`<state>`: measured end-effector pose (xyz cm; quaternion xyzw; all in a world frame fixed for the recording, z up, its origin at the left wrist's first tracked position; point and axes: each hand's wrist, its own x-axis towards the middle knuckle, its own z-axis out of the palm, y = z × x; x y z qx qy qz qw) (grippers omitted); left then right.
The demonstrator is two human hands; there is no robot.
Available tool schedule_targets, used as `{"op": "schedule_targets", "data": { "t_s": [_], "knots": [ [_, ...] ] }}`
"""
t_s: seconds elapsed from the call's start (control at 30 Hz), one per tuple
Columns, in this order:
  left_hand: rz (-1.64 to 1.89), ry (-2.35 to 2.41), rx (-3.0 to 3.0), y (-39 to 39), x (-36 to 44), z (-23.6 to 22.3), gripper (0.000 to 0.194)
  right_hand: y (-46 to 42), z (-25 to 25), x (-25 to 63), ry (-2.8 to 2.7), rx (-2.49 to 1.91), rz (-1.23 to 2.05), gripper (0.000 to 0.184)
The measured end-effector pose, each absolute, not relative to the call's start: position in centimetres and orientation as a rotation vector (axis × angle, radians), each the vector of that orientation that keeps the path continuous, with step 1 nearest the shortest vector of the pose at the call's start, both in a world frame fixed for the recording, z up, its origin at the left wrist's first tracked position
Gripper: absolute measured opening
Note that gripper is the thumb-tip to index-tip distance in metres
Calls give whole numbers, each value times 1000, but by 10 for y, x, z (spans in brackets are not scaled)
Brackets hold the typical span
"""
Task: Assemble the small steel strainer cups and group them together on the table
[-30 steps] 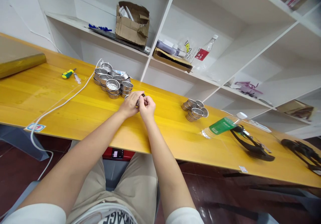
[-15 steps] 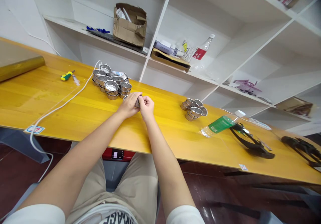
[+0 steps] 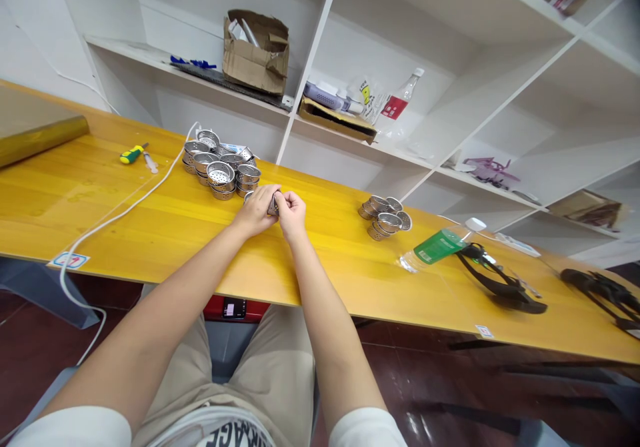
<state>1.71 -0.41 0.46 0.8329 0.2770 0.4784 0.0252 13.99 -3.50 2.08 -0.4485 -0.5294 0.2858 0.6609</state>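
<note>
A: How do your hands stand on what you hold?

B: Your left hand [image 3: 254, 212] is wrapped around one side of a small silver-grey cup of perforated metal [image 3: 273, 205], and your right hand [image 3: 293, 215] pinches its other side with thumb and fingers. Both are clamped on it.

A: How does that cup look?

B: You can see only a narrow strip of it between your hands: greyish metal, dotted with small holes. Your fingers hide the rest, so you cannot tell its full outline.

A: Where is it?

B: Above the long yellow wooden table [image 3: 330, 260], in front of you; whether it touches the surface, you cannot tell. Just behind your left hand, a partly hidden metal rim [image 3: 247, 196] shows.

A: And farther out?

B: Left of your hands, a crowded cluster of shiny round perforated metal cups [image 3: 221, 175], several stacked. Well to your right, a smaller group of matching metal cups [image 3: 385, 219], then a clear plastic bottle with a green label [image 3: 439, 245], tilted. Far left lies a yellow-and-green-handled screwdriver [image 3: 132, 155].
</note>
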Motion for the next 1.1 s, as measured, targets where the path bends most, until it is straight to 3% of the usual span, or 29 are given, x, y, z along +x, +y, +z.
{"op": "schedule_targets", "data": {
  "t_s": [0.4, 0.63, 0.87, 0.97, 1.1],
  "knots": [
    [1583, 1018, 2330, 1, 13, 2, 76, -27, 35, 175, -735, -716, 950, 50],
    [1824, 1255, 2018, 6, 4, 9, 72, -20, 24, 181, -639, -809, 957, 39],
    [1658, 1398, 1897, 8, 0, 9, 60, -17, 12, 174, -668, -954, 1014, 30],
    [1553, 1374, 1965, 10, 0, 7, 50, -16, 9, 176, -752, -1153, 934, 28],
    [1470, 1331, 2097, 12, 0, 4, 39, -18, 4, 175, -1073, -1538, 582, 23]
  ]
}}
